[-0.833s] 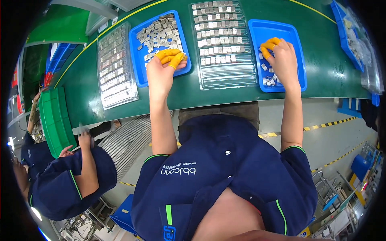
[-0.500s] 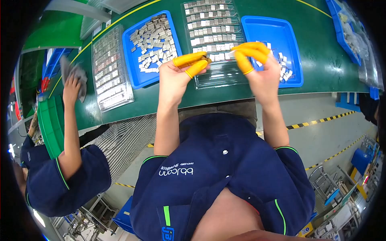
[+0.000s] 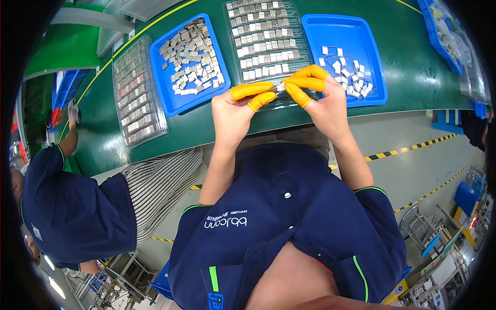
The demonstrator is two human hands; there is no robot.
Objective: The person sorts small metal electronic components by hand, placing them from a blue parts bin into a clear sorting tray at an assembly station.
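Observation:
Yellow finger cots cover thumb and fingers on both hands. My left hand is closed in a pinch on a small metal part, mostly hidden by the fingertips. My right hand pinches a small white part, also largely covered. The two parts meet, or nearly so, between my fingertips; which cannot be made out. Just beyond them lies a clear plastic tray with rows of small metal-and-white connectors. To its right, a blue tray holds loose white pieces with short leads.
Left of the clear tray, a blue tray contains many loose metal connectors. Another filled clear tray lies farther left on the green table. A co-worker leans over the table at left. Bagged parts sit at far right.
My hands have come together, bringing the small white part in my right hand to the metal part in my left. The co-worker's hand with a grey cloth has moved farther away to the left.

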